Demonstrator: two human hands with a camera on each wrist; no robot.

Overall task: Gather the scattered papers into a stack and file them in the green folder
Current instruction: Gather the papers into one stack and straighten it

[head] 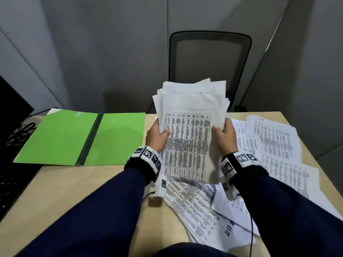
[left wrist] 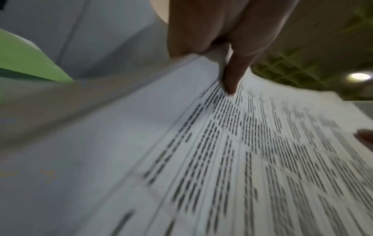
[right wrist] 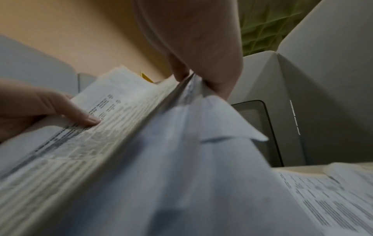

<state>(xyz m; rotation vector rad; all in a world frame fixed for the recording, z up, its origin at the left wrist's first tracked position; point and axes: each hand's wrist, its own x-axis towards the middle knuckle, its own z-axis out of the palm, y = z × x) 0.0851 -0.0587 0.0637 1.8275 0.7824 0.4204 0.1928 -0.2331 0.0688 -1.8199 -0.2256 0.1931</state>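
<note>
Paper stack [head: 191, 127] upright above desk [head: 115, 175], both sides pinched: left hand [head: 156, 136], right hand [head: 225, 135]; green folder [head: 81, 136] open alongside

The head view looks forward and down over the surface [head: 111, 175] toward the far chair [head: 209, 58]. Both wrist views sit close beneath the paper stack [head: 189, 130], facing upward; all three share it.

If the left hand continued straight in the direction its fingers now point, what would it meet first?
The left hand grips the held stack of papers, pointing up and away from the person. Beyond it, the line seems to pass over the table edge toward the grey partition wall, possibly near the mesh chair; depth is unclear.
</note>
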